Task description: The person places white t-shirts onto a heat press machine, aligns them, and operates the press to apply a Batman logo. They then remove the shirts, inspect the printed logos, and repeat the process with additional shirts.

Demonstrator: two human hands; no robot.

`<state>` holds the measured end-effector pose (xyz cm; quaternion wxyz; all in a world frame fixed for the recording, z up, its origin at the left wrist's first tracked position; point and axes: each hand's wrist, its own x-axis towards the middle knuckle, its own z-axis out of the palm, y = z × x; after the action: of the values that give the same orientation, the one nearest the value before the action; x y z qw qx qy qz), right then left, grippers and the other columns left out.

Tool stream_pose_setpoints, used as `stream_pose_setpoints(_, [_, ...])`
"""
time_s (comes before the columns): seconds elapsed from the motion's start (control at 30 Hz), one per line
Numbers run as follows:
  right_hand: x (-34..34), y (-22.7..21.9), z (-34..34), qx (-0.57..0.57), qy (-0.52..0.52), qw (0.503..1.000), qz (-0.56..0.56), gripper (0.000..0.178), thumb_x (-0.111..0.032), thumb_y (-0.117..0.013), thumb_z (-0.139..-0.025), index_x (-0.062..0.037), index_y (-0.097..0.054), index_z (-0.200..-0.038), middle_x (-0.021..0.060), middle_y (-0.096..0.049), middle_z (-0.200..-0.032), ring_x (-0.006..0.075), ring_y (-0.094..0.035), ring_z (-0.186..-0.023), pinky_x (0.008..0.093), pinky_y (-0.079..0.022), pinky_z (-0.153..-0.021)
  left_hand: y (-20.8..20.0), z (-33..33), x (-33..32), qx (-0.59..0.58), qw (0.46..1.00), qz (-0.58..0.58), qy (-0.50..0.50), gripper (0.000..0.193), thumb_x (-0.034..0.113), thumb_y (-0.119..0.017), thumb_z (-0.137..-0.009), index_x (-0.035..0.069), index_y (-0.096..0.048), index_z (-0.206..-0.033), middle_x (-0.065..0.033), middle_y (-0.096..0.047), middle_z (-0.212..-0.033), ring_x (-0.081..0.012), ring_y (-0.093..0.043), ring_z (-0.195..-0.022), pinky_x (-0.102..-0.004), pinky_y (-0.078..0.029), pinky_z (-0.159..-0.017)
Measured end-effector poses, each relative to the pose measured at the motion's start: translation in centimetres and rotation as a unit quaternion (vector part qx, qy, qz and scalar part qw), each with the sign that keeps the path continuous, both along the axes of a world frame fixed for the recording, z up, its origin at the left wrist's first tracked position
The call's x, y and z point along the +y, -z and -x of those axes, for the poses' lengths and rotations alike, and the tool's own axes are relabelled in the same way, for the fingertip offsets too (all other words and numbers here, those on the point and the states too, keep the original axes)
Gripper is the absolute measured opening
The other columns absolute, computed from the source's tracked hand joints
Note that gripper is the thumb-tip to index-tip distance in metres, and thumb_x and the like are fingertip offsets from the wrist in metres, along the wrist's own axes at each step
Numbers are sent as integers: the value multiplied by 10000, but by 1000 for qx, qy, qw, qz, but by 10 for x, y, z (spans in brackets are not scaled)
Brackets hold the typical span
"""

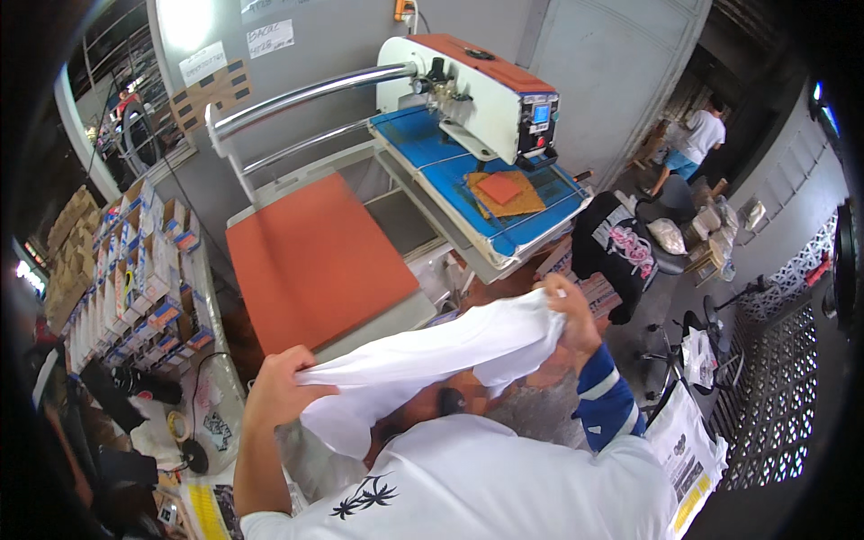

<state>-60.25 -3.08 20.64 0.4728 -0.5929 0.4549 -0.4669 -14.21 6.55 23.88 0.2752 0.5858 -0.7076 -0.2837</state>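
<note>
A white T-shirt [432,346] is stretched between my two hands in front of my body, its loose parts hanging below each end. My left hand [286,382] is closed on its left end, thumb lying along the fabric. At the opposite end, a little higher, my right hand [572,315] grips a bunched part. Just beyond the shirt is a heat press [468,99] with a flat orange-red pad [319,261] at the left. Its blue platen [423,144] stands at the right, carrying a small orange square [499,187] on a yellowish piece.
Stacked cartons [135,279] fill a table at the left, with a tape roll [178,426] nearer me. A black printed garment [616,252] drapes over something right of the press. A white printed bag [684,450] is close on my right. Another person [700,135] is at the far right.
</note>
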Motion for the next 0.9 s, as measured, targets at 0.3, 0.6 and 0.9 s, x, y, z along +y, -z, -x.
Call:
stream_pose_setpoints(0.3, [-41, 21, -49, 389, -119, 899, 163, 241, 25, -657, -759, -3, -639, -998, 188, -655, -902, 379, -637, -871, 430, -505, -774, 9, -47, 87, 3, 990, -12, -138, 226, 40, -843, -697, 7, -658, -822, -88, -600, -742, -223, -588, -660, -325, -461, -608])
stream_pose_setpoints(0.6, [-40, 109, -64, 371, 86, 910, 166, 231, 25, -537, -771, -28, -670, -952, 193, -666, -965, 381, -649, -925, 440, -513, -822, 52, -80, 121, 90, 958, 87, -256, 107, -43, -671, -740, 0, -637, -832, -100, -613, -819, -253, -595, -768, -355, -464, -709])
stream_pose_setpoints(0.9, [16, -6, -239, 196, -455, 867, -55, 206, -73, -602, -871, 7, -675, -1047, 103, -683, -916, 167, -635, -842, 306, -505, -765, 298, 67, 60, 86, 985, -99, -112, 524, 251, -811, -738, 22, -641, -1177, -241, -606, -1234, -405, -602, -1157, -469, -501, -965])
